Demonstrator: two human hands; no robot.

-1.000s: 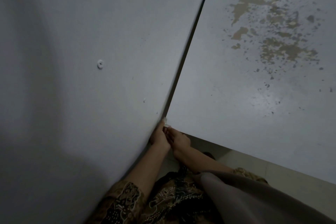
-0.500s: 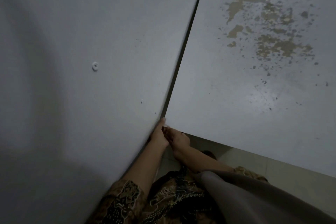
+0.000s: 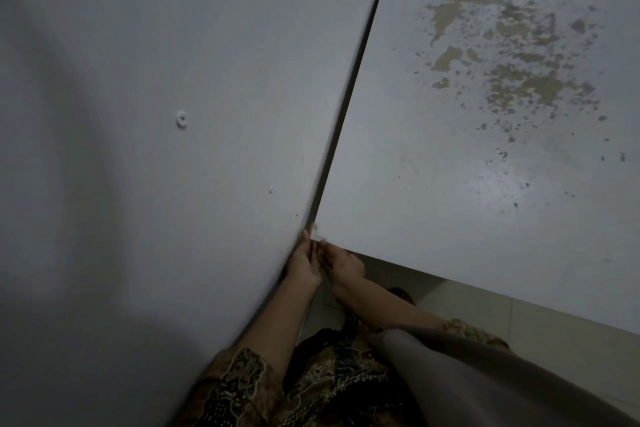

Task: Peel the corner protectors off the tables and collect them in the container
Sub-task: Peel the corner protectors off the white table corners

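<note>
Head view, two grey tables (image 3: 173, 218), pale floor (image 3: 519, 333)

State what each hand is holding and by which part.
Both the left hand and right hand pinch at the small pale corner protector on the right grey table's near corner; exact grip unclear.

I've got two grey tables butted together: left table (image 3: 173, 45) carries one small white ring (image 3: 181, 118), right table (image 3: 450, 218) only brownish flaking patches (image 3: 502, 45) (worn paint, maybe).
</note>
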